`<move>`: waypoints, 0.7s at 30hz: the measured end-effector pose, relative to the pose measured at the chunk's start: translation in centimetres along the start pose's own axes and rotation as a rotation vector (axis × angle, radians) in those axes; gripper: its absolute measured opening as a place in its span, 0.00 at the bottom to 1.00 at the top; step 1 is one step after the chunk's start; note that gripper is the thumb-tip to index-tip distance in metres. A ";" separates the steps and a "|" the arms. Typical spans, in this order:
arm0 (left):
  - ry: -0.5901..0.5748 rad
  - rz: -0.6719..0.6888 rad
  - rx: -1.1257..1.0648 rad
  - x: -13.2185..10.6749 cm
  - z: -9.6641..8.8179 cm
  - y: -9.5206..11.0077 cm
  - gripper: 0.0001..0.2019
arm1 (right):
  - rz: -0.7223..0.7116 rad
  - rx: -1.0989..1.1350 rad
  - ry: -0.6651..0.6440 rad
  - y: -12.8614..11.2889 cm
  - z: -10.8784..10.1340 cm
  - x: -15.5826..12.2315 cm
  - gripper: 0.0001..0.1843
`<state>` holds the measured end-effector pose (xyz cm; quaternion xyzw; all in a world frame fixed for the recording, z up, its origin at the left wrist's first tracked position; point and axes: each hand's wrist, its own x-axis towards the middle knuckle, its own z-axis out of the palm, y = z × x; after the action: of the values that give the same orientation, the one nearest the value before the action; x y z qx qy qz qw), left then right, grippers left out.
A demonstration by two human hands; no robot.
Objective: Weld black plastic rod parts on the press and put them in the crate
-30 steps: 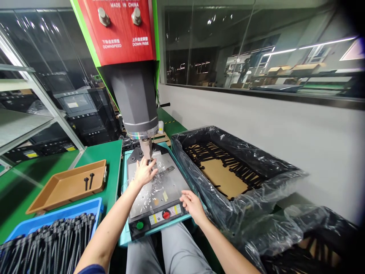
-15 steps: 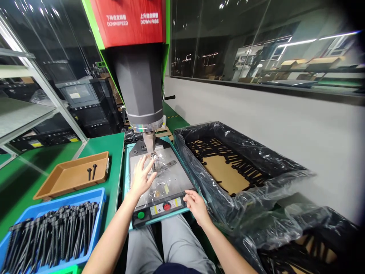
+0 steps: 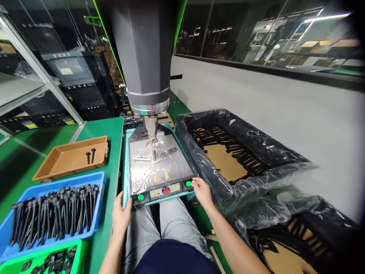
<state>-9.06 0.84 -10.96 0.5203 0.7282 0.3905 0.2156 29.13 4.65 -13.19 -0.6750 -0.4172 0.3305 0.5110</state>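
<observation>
My left hand (image 3: 121,216) lies open at the front left corner of the welding machine's base plate (image 3: 171,171), its thumb beside the left green button (image 3: 140,197). My right hand (image 3: 202,191) is open at the front right corner, with its fingertips touching the right green button (image 3: 188,183). A red button (image 3: 165,190) sits between the two. Clear plastic film covers the plate. A small black part (image 3: 154,147) stands on the plate directly under the metal horn (image 3: 151,129) of the grey press head (image 3: 145,53).
On the green bench at left are a brown tray (image 3: 61,163) holding two black screws (image 3: 90,155), a blue bin (image 3: 98,198) of several long black screws, and a green bin (image 3: 72,262) of small black pieces. At right stand plastic-lined boxes (image 3: 199,152) with black parts on cardboard.
My left hand has left the part under the horn and pulled back to the front left corner. My right hand has slid to the right green button. The view has tilted downward.
</observation>
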 end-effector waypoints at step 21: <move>-0.027 -0.098 -0.036 0.0 3.9 -1.5 0.34 | -0.085 -0.381 -0.016 3.9 0.5 -0.1 0.17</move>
<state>-7.09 2.00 -14.49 0.4853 0.7426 0.3857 0.2534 29.57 4.26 -17.05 -0.7385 -0.5045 0.2290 0.3842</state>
